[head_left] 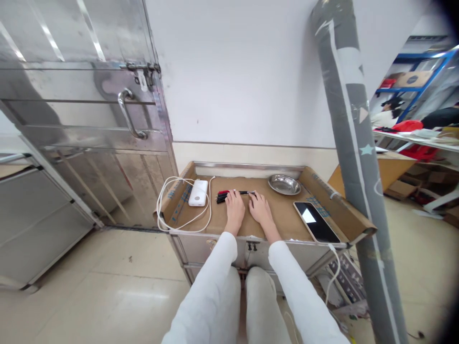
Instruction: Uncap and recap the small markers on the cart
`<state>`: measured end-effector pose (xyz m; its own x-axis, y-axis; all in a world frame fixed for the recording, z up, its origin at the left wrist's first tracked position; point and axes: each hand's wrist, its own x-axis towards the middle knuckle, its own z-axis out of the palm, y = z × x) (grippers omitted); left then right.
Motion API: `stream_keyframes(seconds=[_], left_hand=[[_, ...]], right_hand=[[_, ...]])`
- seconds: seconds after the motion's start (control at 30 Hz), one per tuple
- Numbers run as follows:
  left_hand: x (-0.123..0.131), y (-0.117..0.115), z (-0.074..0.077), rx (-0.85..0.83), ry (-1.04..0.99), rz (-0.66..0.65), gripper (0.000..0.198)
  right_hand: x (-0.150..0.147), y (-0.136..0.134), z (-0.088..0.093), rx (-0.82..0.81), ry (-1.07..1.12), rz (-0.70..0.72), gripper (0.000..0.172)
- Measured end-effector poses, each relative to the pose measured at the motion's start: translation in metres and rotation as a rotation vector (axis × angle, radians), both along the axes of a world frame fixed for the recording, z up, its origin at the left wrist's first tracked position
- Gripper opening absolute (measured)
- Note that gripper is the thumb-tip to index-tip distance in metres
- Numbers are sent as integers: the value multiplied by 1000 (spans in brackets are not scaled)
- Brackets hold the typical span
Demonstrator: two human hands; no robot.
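Note:
Several pens (222, 196), black ones and one with red, lie together on the cardboard-lined top of a small cabinet (201, 220). My left hand (234, 209) is right beside them, its fingers curled over their right ends. A thin black pen (245, 192) spans the gap between my two hands. Its left end runs under my left fingertips, and its right end meets the fingertips of my right hand (261, 209). Both hands rest low, palms down, fingers bent and close together. The fingertips partly hide what they grip.
A white power bank (198, 192) with a looped white cable (166, 222) lies at the left. A round metal dish (284, 184) stands at the back right, a phone (315, 221) in front of it. A grey wrapped roll (358, 143) leans at the right; a metal door (107, 114) is left.

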<state>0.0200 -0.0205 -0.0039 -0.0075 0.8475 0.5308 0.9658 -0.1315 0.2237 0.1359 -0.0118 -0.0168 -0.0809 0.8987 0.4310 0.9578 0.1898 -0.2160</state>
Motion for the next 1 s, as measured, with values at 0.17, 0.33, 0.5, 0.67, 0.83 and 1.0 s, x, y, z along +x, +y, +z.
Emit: stream_keyframes(seconds=[0.17, 0.33, 0.5, 0.67, 0.83, 1.0], left_hand=[[5, 11, -5, 4, 39, -192, 28], [7, 21, -10, -18, 8, -270, 33], [7, 21, -7, -34, -3, -299, 27], [7, 19, -5, -25, 2, -275, 19], [6, 20, -7, -30, 38, -282, 16], [4, 19, -6, -23, 93, -309, 18]], right_hand=[[1, 3, 0, -6, 23, 8, 36], [2, 5, -1, 21, 46, 3, 39], [2, 3, 1, 34, 48, -10, 36], [1, 1, 5, 51, 43, -3, 30], [2, -1, 5, 76, 30, -20, 32], [3, -1, 4, 62, 19, -21, 29]])
